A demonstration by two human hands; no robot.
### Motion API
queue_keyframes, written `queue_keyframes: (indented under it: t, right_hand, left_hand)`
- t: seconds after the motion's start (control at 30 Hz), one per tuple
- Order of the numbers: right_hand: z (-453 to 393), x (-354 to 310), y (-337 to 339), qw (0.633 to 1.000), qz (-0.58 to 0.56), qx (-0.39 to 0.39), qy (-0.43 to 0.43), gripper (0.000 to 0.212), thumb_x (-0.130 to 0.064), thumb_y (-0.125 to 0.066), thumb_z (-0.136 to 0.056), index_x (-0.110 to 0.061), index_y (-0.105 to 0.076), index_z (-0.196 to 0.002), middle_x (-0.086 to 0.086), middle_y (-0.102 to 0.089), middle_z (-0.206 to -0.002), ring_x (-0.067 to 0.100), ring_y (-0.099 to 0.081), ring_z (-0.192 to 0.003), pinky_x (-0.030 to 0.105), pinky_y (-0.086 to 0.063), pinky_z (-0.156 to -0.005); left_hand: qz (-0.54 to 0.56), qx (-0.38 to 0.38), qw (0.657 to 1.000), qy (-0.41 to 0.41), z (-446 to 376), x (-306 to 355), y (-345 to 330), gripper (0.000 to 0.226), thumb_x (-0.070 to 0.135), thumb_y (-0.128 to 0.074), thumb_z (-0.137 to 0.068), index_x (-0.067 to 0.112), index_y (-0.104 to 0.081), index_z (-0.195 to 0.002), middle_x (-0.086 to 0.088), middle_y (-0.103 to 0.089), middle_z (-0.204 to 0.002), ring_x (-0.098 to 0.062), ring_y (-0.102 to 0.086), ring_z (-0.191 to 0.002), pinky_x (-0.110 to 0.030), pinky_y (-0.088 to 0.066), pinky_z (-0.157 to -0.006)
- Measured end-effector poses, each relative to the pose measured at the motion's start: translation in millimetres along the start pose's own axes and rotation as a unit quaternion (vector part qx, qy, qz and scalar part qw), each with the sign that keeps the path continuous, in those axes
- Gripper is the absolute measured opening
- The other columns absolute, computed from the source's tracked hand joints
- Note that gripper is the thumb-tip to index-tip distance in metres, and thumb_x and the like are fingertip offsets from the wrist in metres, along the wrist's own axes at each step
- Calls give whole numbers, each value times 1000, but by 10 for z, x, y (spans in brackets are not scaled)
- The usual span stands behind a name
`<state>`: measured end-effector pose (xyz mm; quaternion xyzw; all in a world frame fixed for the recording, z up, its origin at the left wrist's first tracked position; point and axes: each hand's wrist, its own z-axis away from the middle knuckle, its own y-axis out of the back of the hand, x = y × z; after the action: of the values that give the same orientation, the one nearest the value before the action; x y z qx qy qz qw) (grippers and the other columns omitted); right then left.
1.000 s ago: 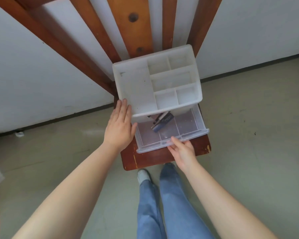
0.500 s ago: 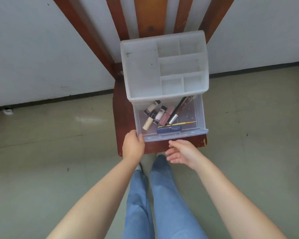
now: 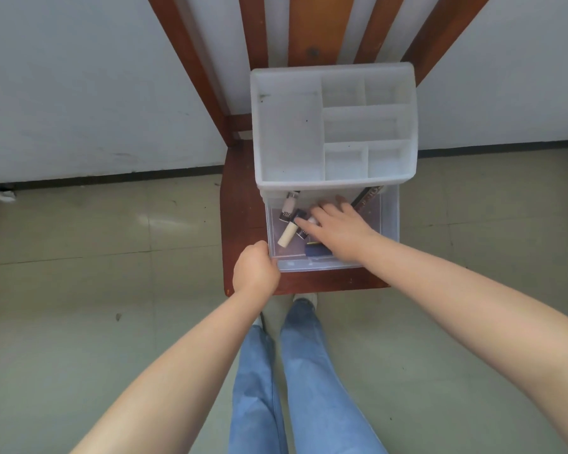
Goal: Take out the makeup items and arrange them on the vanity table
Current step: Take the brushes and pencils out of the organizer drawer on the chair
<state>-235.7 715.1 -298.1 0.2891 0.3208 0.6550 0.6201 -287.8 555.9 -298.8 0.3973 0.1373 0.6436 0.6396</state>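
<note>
A white plastic organiser (image 3: 289,136) with bare top compartments stands on a brown wooden chair seat (image 3: 240,211). Its clear drawer (image 3: 389,224) is pulled out toward me. Inside lie a cream tube (image 3: 287,236), a pale tube with a dark cap (image 3: 288,206), a dark pencil-like stick (image 3: 368,196) and a blue item (image 3: 317,252). My left hand (image 3: 255,271) grips the drawer's front left corner. My right hand (image 3: 338,229) is inside the drawer, fingers spread over the items and hiding several; it holds nothing that I can see.
The chair's slatted wooden back (image 3: 312,31) rises behind the organiser against a white wall. Pale tiled floor (image 3: 95,257) surrounds the chair. My legs in blue jeans (image 3: 295,388) stand just in front of the seat.
My right hand has moved from the drawer's front edge into the drawer, over the makeup items. My left hand stays on the drawer's front left corner.
</note>
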Motion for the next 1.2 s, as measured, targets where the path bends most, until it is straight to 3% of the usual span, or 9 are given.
queue_keyframes:
  t: [0.27, 0.37, 0.43, 0.47, 0.6, 0.73, 0.97, 1.1, 1.2]
  right_hand:
    - [-73, -79, -81, 999, 24, 24, -1, 72, -7, -50, -85, -13, -7, -143, 17, -33, -135, 33, -35, -120, 52, -27, -101]
    - [-45, -70, -95, 997, 54, 50, 21, 56, -10, -53, -83, -13, -28, -134, 15, -45, -124, 31, -46, -110, 42, -36, -94]
    - [-38, -76, -63, 989, 109, 103, 13, 45, -18, -64, -74, -20, -50, -116, 6, -60, -105, 23, -57, -93, 32, -44, -80]
    - [-43, -84, -47, 989, 107, 102, 5, 41, -17, -64, -73, -20, -53, -112, 6, -61, -103, 23, -58, -90, 31, -45, -77]
    - [-122, -116, -62, 1000, 6, 29, 2, 42, -2, -50, -82, -8, -36, -120, 16, -46, -119, 33, -47, -106, 39, -37, -84]
    - [-144, -117, -16, 999, -22, 24, 5, 44, 2, -52, -80, -10, -37, -120, 17, -46, -118, 34, -48, -103, 41, -40, -82]
    - [-104, -222, 63, 999, -13, -43, 15, 30, -2, -44, -88, -13, -43, -115, 21, -40, -120, 39, -46, -103, 48, -45, -80]
    - [-147, -112, 173, 996, 24, -28, 79, 30, -6, -44, -89, -12, -43, -119, 19, -47, -111, 30, -52, -86, 35, -41, -59]
    - [-120, -36, 186, 993, 39, -11, 114, 28, -5, -43, -89, -11, -44, -116, 16, -50, -104, 23, -41, -70, 31, -32, -54]
  left_hand:
    - [23, -24, 999, 6, -33, -9, 44, 13, 8, -49, -86, 1, -54, -95, -18, -59, -104, -34, -54, -97, -35, -43, -75]
    - [32, -30, 999, 1, -28, -8, 59, 14, 8, -49, -86, 0, -54, -95, -18, -59, -104, -34, -54, -97, -35, -43, -75]
    - [32, -34, 999, -2, -30, -4, 70, 14, 8, -49, -86, 0, -54, -96, -18, -59, -104, -34, -54, -97, -35, -43, -76]
    - [32, -37, 999, -2, -31, -4, 76, 14, 9, -50, -86, 0, -54, -96, -18, -60, -104, -34, -54, -97, -35, -43, -76]
    - [32, -42, 999, -5, -43, -12, 86, 15, 10, -51, -87, 0, -54, -96, -18, -60, -104, -34, -54, -97, -35, -43, -78]
    - [28, -41, 999, -11, -48, -11, 84, 14, 10, -50, -87, 0, -54, -95, -18, -59, -104, -33, -54, -96, -35, -42, -76]
    - [2, -50, 998, -26, -27, 1, 78, 13, 11, -49, -88, 0, -53, -95, -18, -59, -103, -33, -53, -97, -35, -42, -76]
    - [-11, -38, 999, -24, -20, 19, 67, 15, 14, -47, -90, 0, -51, -93, -18, -57, -102, -35, -53, -94, -35, -38, -69]
    - [-36, -16, 999, -21, -21, 64, 42, 17, 16, -42, -92, 1, -48, -95, -18, -57, -102, -37, -54, -92, -34, -34, -64]
